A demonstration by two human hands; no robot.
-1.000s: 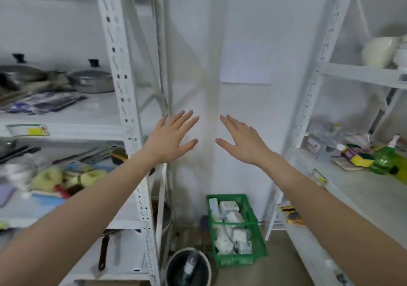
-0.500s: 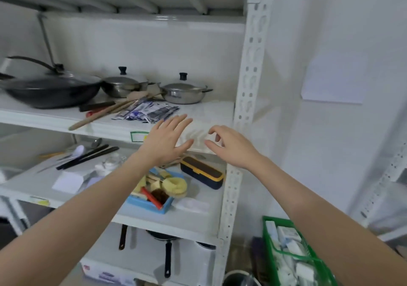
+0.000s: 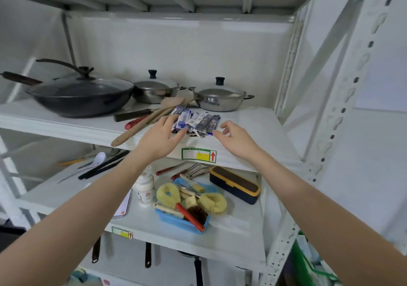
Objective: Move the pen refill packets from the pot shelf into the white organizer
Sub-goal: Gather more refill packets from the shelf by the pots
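Several blue-and-clear pen refill packets (image 3: 198, 121) lie in a loose heap on the white pot shelf (image 3: 248, 129), in front of a steel lidded pot (image 3: 220, 97). My left hand (image 3: 161, 139) is open at the heap's left edge, its fingertips over the nearest packets. My right hand (image 3: 236, 140) hovers open just right of the heap, fingers curled, holding nothing. The white organizer is not in view.
A black wok (image 3: 81, 94), a second steel pot (image 3: 155, 89), a wooden spatula (image 3: 147, 120) and knives share the pot shelf. The shelf below holds a blue basket (image 3: 176, 218) of brushes, a dark case (image 3: 234, 184), a bottle (image 3: 144, 190) and utensils. A rack upright (image 3: 339, 114) stands at right.
The view swung left from the wall corner to the pot shelf. Both hands moved up and forward from below the shelf edge to either side of the packets.
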